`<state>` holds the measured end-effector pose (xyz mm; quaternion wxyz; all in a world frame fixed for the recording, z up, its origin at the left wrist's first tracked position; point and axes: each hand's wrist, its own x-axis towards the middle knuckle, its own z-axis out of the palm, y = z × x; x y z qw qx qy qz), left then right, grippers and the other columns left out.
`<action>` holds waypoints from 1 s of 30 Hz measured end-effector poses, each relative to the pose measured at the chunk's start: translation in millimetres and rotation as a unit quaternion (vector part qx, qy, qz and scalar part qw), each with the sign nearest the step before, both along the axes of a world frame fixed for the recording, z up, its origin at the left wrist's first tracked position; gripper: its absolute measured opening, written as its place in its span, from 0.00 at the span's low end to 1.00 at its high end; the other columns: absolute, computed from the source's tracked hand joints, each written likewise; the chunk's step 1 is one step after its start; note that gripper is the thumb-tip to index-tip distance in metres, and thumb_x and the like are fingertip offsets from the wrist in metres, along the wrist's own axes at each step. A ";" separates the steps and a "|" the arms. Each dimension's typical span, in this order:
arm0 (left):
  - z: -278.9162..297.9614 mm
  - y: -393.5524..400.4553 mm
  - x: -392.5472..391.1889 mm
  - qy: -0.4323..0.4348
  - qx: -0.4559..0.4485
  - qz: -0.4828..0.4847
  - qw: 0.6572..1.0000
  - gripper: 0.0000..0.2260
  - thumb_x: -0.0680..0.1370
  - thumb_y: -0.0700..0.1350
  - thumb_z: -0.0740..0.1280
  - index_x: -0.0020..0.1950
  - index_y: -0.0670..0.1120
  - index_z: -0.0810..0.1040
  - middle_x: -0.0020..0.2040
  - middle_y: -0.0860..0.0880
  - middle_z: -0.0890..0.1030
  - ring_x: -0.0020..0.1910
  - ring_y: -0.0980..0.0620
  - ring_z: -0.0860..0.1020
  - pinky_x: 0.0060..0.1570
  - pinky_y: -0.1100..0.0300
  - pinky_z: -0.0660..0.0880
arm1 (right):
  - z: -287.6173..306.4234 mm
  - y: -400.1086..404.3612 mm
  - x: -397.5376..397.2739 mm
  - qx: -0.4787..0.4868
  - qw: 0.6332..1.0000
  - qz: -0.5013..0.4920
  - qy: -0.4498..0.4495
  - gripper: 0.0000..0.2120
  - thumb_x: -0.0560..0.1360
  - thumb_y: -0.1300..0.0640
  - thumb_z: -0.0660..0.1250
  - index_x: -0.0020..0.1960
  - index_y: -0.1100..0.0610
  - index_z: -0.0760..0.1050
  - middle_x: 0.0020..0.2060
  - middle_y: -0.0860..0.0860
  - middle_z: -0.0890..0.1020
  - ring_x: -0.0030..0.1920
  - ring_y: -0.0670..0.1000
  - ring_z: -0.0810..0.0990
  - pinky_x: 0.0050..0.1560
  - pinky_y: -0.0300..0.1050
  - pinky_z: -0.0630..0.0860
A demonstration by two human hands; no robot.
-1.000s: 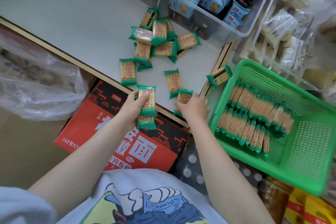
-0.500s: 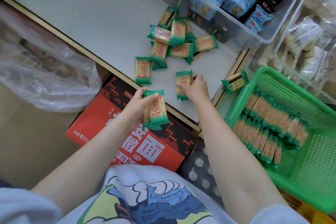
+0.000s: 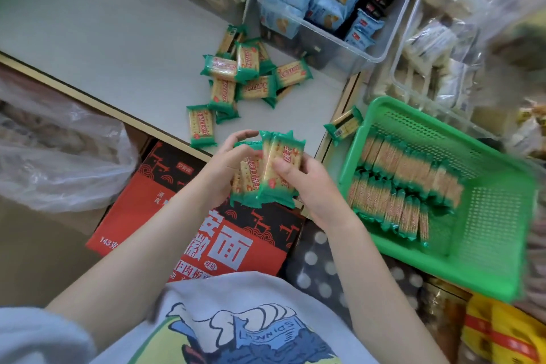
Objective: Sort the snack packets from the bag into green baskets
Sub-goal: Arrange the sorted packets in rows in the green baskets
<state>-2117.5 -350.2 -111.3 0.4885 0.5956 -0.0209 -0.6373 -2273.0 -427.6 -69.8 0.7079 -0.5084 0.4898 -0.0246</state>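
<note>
Both hands — left hand (image 3: 220, 168) and right hand (image 3: 307, 183) — clasp a stack of cracker packets (image 3: 267, 170) beside the green basket (image 3: 499, 233), loose packets (image 3: 245, 74) on the shelf (image 3: 103, 32).

Two bare forearms converging from the lower corners toward mid-frame, wrists nearly meeting; left hand (image 3: 227, 168) with curled fingers and raised thumb, right hand (image 3: 307, 183) opposite with thumb pressed forward, both gripping one shared stack between them.

A red printed carton (image 3: 189, 233) lies below the grey shelf (image 3: 118, 38), beside a clear bin (image 3: 393, 35).
</note>
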 end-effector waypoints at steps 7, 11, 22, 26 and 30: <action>38.4 -54.7 -89.3 -0.005 -0.046 -0.101 0.994 0.35 0.66 0.59 0.74 0.70 0.51 0.68 0.57 0.42 0.82 0.46 0.51 0.85 0.40 0.57 0.81 | 21.1 9.3 -58.3 -0.032 0.998 -0.052 -0.002 0.24 0.81 0.46 0.61 0.74 0.52 0.65 0.60 0.48 0.78 0.48 0.27 0.78 0.44 0.23 0.72; 49.2 -71.8 -149.3 -0.012 -0.099 -0.144 0.985 0.39 0.65 0.54 0.74 0.74 0.53 0.63 0.63 0.43 0.78 0.50 0.49 0.83 0.45 0.55 0.80 | 26.3 6.3 -112.5 -0.003 0.990 -0.138 -0.027 0.25 0.82 0.49 0.58 0.77 0.54 0.61 0.64 0.49 0.76 0.48 0.27 0.78 0.44 0.24 0.73; -29.8 -73.2 -227.1 -0.649 -0.147 -0.485 0.567 0.33 0.81 0.65 0.44 0.80 0.47 0.61 0.76 0.45 0.68 0.78 0.46 0.62 0.79 0.46 0.46 | -14.2 -58.0 -307.2 -0.244 0.829 -0.310 0.397 0.39 0.68 0.45 0.78 0.68 0.63 0.65 0.63 0.58 0.72 0.63 0.60 0.73 0.62 0.56 0.73; -35.0 -75.6 -236.4 -0.678 -0.118 -0.459 0.562 0.30 0.82 0.62 0.49 0.76 0.44 0.67 0.66 0.43 0.77 0.67 0.42 0.72 0.74 0.44 0.60 | -44.5 -80.7 -329.2 -0.238 0.789 -0.118 0.553 0.45 0.71 0.43 0.76 0.75 0.64 0.58 0.72 0.64 0.65 0.71 0.63 0.66 0.68 0.58 0.68; -33.5 -75.7 -237.8 -0.680 -0.111 -0.463 0.558 0.29 0.82 0.61 0.49 0.73 0.43 0.70 0.63 0.43 0.79 0.64 0.42 0.74 0.69 0.45 0.65 | -68.1 -88.5 -322.2 -0.205 0.801 -0.065 0.559 0.49 0.72 0.42 0.75 0.78 0.65 0.52 0.77 0.66 0.59 0.76 0.64 0.61 0.74 0.59 0.62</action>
